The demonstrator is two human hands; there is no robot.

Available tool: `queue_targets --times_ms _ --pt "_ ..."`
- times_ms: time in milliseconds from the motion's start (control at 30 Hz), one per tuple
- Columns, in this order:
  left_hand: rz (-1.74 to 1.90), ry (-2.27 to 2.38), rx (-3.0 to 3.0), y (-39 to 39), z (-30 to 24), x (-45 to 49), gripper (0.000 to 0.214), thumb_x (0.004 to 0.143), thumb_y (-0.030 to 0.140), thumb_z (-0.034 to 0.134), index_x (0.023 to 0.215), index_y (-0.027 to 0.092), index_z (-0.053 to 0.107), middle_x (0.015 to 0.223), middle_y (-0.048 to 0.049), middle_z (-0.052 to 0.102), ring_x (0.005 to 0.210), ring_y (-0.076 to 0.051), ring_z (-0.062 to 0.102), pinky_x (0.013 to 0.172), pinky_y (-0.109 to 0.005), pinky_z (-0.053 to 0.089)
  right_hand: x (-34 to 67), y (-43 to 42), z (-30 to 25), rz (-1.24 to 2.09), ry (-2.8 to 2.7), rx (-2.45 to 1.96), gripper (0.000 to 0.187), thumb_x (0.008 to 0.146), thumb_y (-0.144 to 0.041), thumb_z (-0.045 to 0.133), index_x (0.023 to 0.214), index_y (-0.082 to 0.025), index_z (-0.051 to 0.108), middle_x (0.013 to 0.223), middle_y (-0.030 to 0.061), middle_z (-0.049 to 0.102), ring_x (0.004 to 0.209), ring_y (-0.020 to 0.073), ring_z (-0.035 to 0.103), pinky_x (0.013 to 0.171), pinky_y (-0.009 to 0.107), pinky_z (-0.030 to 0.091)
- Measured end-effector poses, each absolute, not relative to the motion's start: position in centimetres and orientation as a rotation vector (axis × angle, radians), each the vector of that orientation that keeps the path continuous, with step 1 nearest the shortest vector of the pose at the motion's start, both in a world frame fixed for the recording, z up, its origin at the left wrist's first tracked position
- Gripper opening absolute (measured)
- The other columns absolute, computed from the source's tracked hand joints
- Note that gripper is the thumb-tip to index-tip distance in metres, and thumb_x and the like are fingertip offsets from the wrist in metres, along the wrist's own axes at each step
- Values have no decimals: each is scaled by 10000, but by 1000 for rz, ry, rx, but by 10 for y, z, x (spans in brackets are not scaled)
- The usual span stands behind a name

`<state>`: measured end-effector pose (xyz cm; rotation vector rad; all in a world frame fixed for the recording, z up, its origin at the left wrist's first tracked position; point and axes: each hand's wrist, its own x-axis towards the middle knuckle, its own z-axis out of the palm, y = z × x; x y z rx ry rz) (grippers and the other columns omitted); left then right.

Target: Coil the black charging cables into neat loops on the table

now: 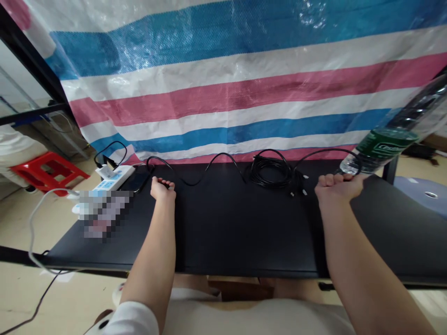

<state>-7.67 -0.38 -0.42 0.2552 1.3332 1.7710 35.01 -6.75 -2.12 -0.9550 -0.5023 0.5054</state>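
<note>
A coil of thin black cable (pixel 267 173) lies on the black table, with several plug ends and small white tags at its right side. From the coil a black strand (pixel 195 183) snakes left to my left hand (pixel 163 188), whose fingers are curled closed with a dark bit of cable showing between them. Another strand arcs rightward over the tabletop and drops into my right hand (pixel 338 186), closed in a fist around it. The cable ends inside both fists are hidden.
Left on the black table (pixel 240 232) lie a white power strip (pixel 120 179), a dark phone (pixel 139 180) and a blurred-out item. A large water bottle (pixel 387 142) leans beyond my right hand. Striped sheeting (pixel 223 102) hangs behind; a red stool (pixel 49 172) stands on the floor.
</note>
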Motion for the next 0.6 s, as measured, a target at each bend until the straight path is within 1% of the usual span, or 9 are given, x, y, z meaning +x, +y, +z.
queue_targets --times_ms 67,133,200,267,333,367,433,533,600 --pt "1768 1405 394 -5 -6 -63 255 833 308 483 604 211 426 452 63 408 391 -80 443 434 -197 373 336 -64 -18 462 -432 -959 453 876 -611 332 591 -266 262 376 -99 122 290 96 184 314 254 182" --pt "1722 1522 660 -8 -9 -48 135 788 277 527 697 188 568 484 33 512 455 -119 552 450 -208 391 320 -61 -14 360 -462 -993 349 832 -571 455 652 -281 382 380 -107 187 304 107 225 324 265 209" --pt "1640 1610 902 -11 -11 -36 149 766 246 542 829 179 659 508 28 560 507 -138 608 486 -216 425 307 -60 -13 226 -607 -1061 296 780 -554 537 716 -276 458 400 -96 306 337 116 315 359 277 280" --pt "1572 1630 1015 -14 -12 -27 213 765 214 529 898 177 691 558 20 595 523 -130 620 505 -216 445 296 -59 -16 132 -784 -1126 316 755 -565 548 747 -255 490 489 -52 481 407 127 439 424 287 364" --pt "1535 1619 1041 -16 -13 -20 226 763 176 513 887 162 702 644 -4 633 518 -111 603 483 -208 441 287 -59 -22 109 -928 -1184 340 760 -574 516 770 -235 499 641 2 614 484 132 523 488 290 413" --pt "1520 1610 1046 -16 -14 -18 228 760 160 508 875 153 704 675 -15 643 509 -102 587 465 -204 435 282 -58 -25 106 -971 -1221 341 762 -569 511 779 -229 500 690 14 640 507 132 539 509 289 424" --pt "1488 1583 1074 -18 -14 -16 247 754 138 502 881 145 713 681 -18 641 484 -89 549 435 -196 421 274 -59 -30 87 -1033 -1323 339 739 -554 558 807 -226 509 701 13 652 535 138 544 554 293 442" --pt "1458 1536 1126 -19 -15 -14 312 754 133 496 963 167 725 620 9 604 450 -80 504 414 -186 407 265 -60 -34 43 -1179 -1459 399 637 -543 678 850 -228 557 679 9 665 604 178 569 651 339 470" --pt "1453 1534 1132 -20 -16 -13 331 755 139 496 987 185 727 584 28 572 433 -76 484 405 -182 399 263 -60 -33 48 -1307 -1496 374 621 -550 689 804 -236 599 671 24 671 640 209 585 682 368 471"
